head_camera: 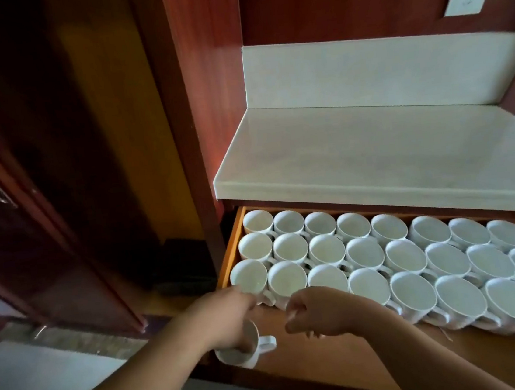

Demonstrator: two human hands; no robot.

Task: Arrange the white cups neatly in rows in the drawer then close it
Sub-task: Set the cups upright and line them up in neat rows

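Now three packed rows of glossy white ceramic cups [364, 253] fill the back of the open orange-brown wooden drawer [346, 360]. The left hand [228, 321] grips one more white handled cup [262, 346] by its rim, fingers curled over it, at the drawer's front-left corner, apart from the rows. The right hand [318, 314] hovers just beside, fingers curled; whether they pinch anything cannot be told in this dim view. Risk: the cup clips a neighbour's handle going in, or cups slide and chip if the drawer shuts hard.
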